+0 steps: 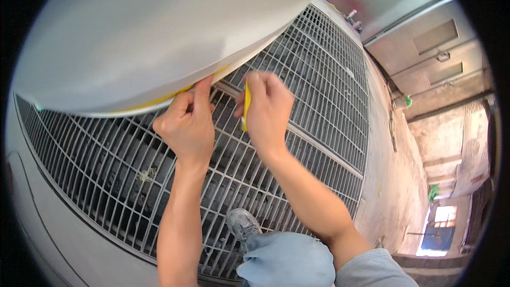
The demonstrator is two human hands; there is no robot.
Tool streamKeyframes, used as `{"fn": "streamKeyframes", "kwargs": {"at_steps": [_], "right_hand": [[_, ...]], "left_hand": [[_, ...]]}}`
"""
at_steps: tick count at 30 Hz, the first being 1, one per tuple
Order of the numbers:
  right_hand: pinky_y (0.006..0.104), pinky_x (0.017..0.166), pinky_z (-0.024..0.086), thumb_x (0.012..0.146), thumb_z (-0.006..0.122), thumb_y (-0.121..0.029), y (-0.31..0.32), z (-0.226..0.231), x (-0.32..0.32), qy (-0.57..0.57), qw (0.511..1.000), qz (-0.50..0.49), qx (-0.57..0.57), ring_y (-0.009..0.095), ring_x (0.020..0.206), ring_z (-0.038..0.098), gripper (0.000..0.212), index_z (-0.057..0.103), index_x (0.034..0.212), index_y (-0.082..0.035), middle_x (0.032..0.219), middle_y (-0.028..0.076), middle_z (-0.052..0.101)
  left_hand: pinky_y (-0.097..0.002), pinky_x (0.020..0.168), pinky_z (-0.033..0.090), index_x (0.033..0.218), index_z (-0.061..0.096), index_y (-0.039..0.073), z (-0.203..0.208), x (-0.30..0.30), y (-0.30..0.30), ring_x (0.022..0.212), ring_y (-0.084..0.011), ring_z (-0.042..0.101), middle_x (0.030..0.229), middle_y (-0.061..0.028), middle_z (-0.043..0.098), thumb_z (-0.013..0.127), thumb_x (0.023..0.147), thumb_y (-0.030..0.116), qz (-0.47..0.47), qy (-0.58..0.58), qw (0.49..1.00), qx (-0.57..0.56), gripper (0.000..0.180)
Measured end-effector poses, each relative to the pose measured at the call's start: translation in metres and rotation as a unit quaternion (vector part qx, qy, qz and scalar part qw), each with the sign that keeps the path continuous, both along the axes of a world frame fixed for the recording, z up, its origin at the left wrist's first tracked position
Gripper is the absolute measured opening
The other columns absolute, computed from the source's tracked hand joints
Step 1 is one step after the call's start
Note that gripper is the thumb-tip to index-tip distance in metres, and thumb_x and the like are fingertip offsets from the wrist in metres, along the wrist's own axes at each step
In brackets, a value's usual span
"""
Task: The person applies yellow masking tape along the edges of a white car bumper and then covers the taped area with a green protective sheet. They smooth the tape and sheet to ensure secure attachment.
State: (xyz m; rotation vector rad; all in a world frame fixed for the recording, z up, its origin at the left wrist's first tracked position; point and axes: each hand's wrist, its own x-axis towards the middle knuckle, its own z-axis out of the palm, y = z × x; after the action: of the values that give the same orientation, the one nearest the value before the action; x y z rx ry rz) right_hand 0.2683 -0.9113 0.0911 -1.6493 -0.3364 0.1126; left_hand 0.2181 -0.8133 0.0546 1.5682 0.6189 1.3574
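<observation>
You're working both hands at the lower edge of a big, smooth, pale grey curved panel (pixel 143 32). Your left hand (pixel 188 119) is reaching up to that edge, index finger extended and touching it, other fingers curling; can't tell if the thumb is pinching behind. A thin yellow strip (pixel 162 98) is running along the edge, mostly left of those fingertips. Your right hand (pixel 266 103) is sitting just right of the left, well below the panel's face, its fingers clamping a narrow yellow tape-like piece (pixel 247 105) with a pale lower end; its full shape is hiding in the grip. Below your fingers, your light-blue denim knee (pixel 287 260) is showing, with a scuffed grey shoe (pixel 244 224) standing on the dark-gapped metal floor grating (pixel 332 90). A pale stringy tuft (pixel 146 174) is lying on the grating, down-left of your left fingers. Far right of your fingers, a pale, stained floor (pixel 382 180) is stretching toward beige metal doors (pixel 425 56) and a bright opening (pixel 441 223).
</observation>
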Motion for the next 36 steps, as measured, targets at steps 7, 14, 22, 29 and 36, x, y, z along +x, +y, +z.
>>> {"fn": "streamKeyframes", "kwargs": {"at_steps": [7,14,22,29,36], "right_hand": [[0.0286,0.068,0.049,0.105,0.064,-0.019,-0.135,-0.038,-0.079,0.069,0.984,-0.078,-0.143,0.012,0.074,0.056,0.055,0.045,0.154,-0.004,0.093,0.007,0.062],[0.0426,0.078,0.056,0.094,0.076,-0.035,-0.493,-0.037,-0.327,0.17,0.748,-0.423,-0.483,0.029,0.081,0.069,0.059,0.063,0.14,0.0,0.098,0.02,0.076],[0.0488,0.105,0.052,0.085,0.069,-0.074,-0.508,-0.055,-0.696,0.469,0.527,-0.498,-0.505,0.046,0.125,0.064,0.098,0.054,0.148,-0.001,0.134,0.031,0.066],[0.0479,0.108,0.05,0.082,0.08,-0.064,-0.43,-0.21,-0.66,0.423,0.48,-0.6,-0.48,0.043,0.129,0.063,0.116,0.03,0.161,0.004,0.147,0.031,0.056],[0.04,0.098,0.053,0.077,0.09,-0.027,-0.438,-0.132,-0.516,0.18,0.676,-0.57,-0.431,0.031,0.113,0.068,0.081,0.058,0.146,0.001,0.119,0.021,0.071]], "left_hand": [[-0.026,0.057,0.046,0.073,0.074,0.0,0.002,0.012,-0.03,0.058,-0.0074,0.06,0.062,-0.0045,0.068,0.079,0.098,0.037,-0.178,0.103,0.964,-0.17,0.044],[-0.0235,0.077,0.049,0.109,0.079,0.001,-0.079,-0.024,0.001,0.082,-0.0061,0.061,0.087,0.0008,0.071,0.075,0.102,0.037,-0.464,0.371,0.793,0.136,0.037],[-0.0225,0.068,0.046,0.106,0.074,-0.002,-0.188,-0.061,-0.003,0.074,-0.0065,0.057,0.081,0.001,0.066,0.069,0.106,0.031,-0.614,0.467,0.635,0.038,0.033],[-0.0285,0.079,0.055,0.117,0.073,-0.005,-0.114,-0.104,-0.102,0.086,-0.0117,0.068,0.096,-0.0075,0.077,0.074,0.101,0.022,-0.701,0.384,0.584,0.141,0.031],[-0.034,0.081,0.058,0.113,0.074,-0.002,-0.051,-0.137,-0.095,0.088,-0.0216,0.076,0.098,-0.015,0.079,0.074,0.098,0.016,-0.667,0.331,0.647,0.167,0.023]]}}
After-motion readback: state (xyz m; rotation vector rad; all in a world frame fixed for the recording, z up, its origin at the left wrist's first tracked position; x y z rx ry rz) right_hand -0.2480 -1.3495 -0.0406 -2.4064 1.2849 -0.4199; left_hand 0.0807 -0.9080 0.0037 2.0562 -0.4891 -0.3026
